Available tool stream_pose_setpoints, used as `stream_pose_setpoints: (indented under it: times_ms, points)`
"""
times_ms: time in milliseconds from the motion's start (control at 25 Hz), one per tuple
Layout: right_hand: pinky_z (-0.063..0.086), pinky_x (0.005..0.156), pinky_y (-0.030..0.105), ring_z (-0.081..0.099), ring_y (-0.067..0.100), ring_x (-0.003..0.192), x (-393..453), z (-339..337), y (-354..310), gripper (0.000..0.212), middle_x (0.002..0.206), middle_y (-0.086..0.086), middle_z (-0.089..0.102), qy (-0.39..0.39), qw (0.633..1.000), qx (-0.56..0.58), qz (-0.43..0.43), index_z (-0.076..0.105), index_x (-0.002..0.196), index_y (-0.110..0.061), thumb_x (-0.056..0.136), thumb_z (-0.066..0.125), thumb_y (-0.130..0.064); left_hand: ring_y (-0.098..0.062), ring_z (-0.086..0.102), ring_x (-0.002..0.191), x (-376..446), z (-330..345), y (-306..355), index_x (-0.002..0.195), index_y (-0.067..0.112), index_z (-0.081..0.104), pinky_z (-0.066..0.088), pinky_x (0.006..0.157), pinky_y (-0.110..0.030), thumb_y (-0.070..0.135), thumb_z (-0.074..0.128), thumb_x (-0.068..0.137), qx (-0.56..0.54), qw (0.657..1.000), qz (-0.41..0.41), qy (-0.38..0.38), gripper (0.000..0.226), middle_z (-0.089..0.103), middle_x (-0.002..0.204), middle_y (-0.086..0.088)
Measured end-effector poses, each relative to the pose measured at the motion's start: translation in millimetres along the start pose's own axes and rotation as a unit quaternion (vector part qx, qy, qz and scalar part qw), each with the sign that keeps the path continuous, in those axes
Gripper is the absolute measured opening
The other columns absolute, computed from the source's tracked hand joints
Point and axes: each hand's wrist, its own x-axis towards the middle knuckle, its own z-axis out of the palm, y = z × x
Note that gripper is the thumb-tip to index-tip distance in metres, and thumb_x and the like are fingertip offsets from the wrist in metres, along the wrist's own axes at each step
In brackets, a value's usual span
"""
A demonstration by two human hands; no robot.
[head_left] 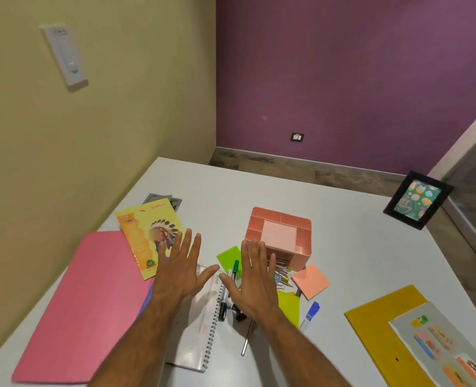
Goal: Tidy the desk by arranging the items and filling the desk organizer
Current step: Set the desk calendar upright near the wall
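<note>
A pink desk organizer [280,236] stands at the middle of the white desk [356,247]. My left hand [179,270] hovers flat with fingers spread over a spiral notebook [200,339]. My right hand [255,280] is held flat beside it, above markers [234,270] and close to the organizer's front. Neither hand holds anything. A green sticky pad [228,256], an orange sticky pad [310,280], a yellow-green pad [289,305], binder clips [282,277] and a blue marker [310,314] lie around the hands. A thin metal rod [246,343] lies below my right wrist.
A pink folder [86,305] and a yellow booklet [150,236] lie at the left. A yellow folder [384,325] with a printed sheet [443,344] sits at the right front. A framed picture [418,201] stands at the far right corner. The desk's far edge drops to the floor.
</note>
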Motion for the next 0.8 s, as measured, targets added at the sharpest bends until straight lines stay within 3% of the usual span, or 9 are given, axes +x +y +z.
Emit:
stream_pose_setpoints:
  times_ms: [160, 320, 480, 560, 640, 720, 800]
  points:
    - [-0.003, 0.117, 0.055, -0.021, 0.021, 0.147, -22, 22, -26, 0.089, 0.161, 0.002, -0.016, -0.018, 1.000, 0.020, -0.007, -0.012, 0.152, -0.025, 0.089, 0.025, -0.076, -0.026, 0.021, 0.150, -26, 13, -32, 0.153, 0.021, 0.030, 0.005, 0.116, -0.059, 0.084, 0.013, 0.084, -0.011, 0.999, -0.021, -0.029, 0.095, 0.024, 0.162, -0.005]
    - [-0.005, 0.117, 0.054, -0.020, 0.021, 0.147, -41, 40, -45, 0.088, 0.162, 0.003, -0.014, -0.028, 0.999, 0.026, 0.004, -0.007, 0.153, -0.024, 0.089, 0.026, -0.075, -0.027, 0.018, 0.150, -50, 22, -54, 0.154, 0.021, 0.026, 0.008, 0.116, -0.061, 0.084, 0.014, 0.083, -0.023, 0.998, -0.035, -0.046, 0.096, 0.020, 0.163, -0.005]
    - [-0.006, 0.119, 0.049, -0.019, 0.019, 0.147, -56, 54, -56, 0.088, 0.161, -0.001, -0.016, -0.032, 0.998, 0.045, 0.035, -0.009, 0.153, -0.024, 0.089, 0.026, -0.074, -0.028, 0.026, 0.148, -66, 30, -68, 0.152, 0.016, 0.032, 0.018, 0.113, -0.064, 0.082, 0.017, 0.084, -0.020, 0.997, -0.052, -0.056, 0.096, 0.027, 0.160, -0.007]
    - [0.006, 0.121, 0.044, -0.003, 0.019, 0.149, -64, 58, -63, 0.087, 0.163, 0.000, -0.003, -0.034, 0.993, 0.089, 0.071, -0.001, 0.154, -0.022, 0.089, 0.034, -0.069, -0.028, 0.023, 0.149, -71, 33, -74, 0.155, 0.018, 0.023, 0.016, 0.115, -0.062, 0.081, 0.021, 0.085, -0.030, 0.995, -0.065, -0.066, 0.095, 0.021, 0.163, -0.005]
    - [0.030, 0.113, 0.038, 0.031, 0.021, 0.138, -74, 57, -72, 0.077, 0.151, 0.002, 0.032, -0.015, 0.976, 0.151, 0.154, 0.026, 0.147, -0.020, 0.085, 0.050, -0.057, -0.030, 0.029, 0.145, -77, 37, -77, 0.156, 0.021, 0.016, 0.025, 0.114, -0.057, 0.079, 0.027, 0.085, -0.061, 0.990, -0.083, -0.094, 0.092, 0.024, 0.162, -0.006]
    - [0.044, 0.097, 0.032, 0.051, 0.020, 0.117, -82, 60, -81, 0.059, 0.128, 0.002, 0.050, -0.030, 0.935, 0.228, 0.270, 0.044, 0.129, -0.018, 0.079, 0.063, -0.044, -0.030, 0.040, 0.134, -84, 40, -77, 0.154, 0.022, 0.015, 0.041, 0.103, -0.051, 0.074, 0.041, 0.085, -0.128, 0.978, -0.125, -0.107, 0.091, 0.035, 0.154, -0.004]
    - [0.051, 0.080, 0.029, 0.061, 0.017, 0.097, -87, 63, -91, 0.046, 0.113, 0.001, 0.059, -0.096, 0.879, 0.292, 0.363, 0.050, 0.111, -0.016, 0.075, 0.068, -0.038, -0.032, 0.041, 0.129, -89, 43, -74, 0.153, 0.020, 0.012, 0.044, 0.097, -0.047, 0.065, 0.055, 0.084, -0.200, 0.952, -0.194, -0.131, 0.093, 0.041, 0.147, -0.006]
